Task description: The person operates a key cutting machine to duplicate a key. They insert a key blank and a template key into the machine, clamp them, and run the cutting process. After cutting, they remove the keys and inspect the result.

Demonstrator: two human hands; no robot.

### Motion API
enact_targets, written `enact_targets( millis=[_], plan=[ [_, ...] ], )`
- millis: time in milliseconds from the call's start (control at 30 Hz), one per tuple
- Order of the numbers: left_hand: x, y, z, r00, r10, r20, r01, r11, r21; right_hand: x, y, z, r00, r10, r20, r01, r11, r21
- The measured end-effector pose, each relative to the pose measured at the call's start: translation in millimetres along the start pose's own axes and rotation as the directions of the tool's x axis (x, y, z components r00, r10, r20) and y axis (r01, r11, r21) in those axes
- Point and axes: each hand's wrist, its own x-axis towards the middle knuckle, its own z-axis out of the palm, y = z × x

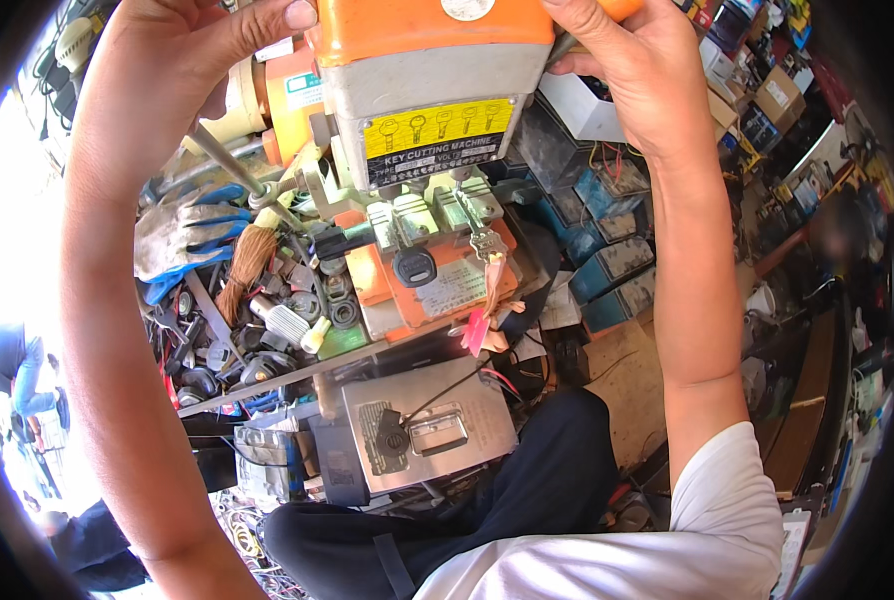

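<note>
An orange-and-grey key-cutting machine (437,75) is at top centre. My left hand (182,55) grips its left side, thumb near the top corner and some fingers hidden. My right hand (627,70) grips its right side by an orange part, fingertips curled at the housing. Below the housing, two clamps hold keys: a black-headed key (414,266) on the left and a silver key (487,243) on the right, with pink and tan tags (477,330) hanging from it.
Gloves (187,240), a brush (249,270) and loose metal parts (267,355) crowd the left of the bench. Blue bins (607,290) stand right. A metal plate (427,430) lies below, near my dark-trousered legs. A person (22,365) is at far left, in bright light.
</note>
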Motion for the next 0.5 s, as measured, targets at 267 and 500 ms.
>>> enact_targets(
  millis=[267, 500],
  plan=[
    [1, 0, -2, 1.0, 0.006, -0.004, -0.005, 1.0, 0.019, 1, 5, 0, 1.0, 0.002, -0.012, -0.002, 1.0, -0.031],
    [0, -2, -1, 1.0, -0.002, -0.027, 0.002, 1.0, -0.016, -2, -5, 4, 1.0, 0.022, 0.004, -0.022, 1.0, -0.006]
  ],
)
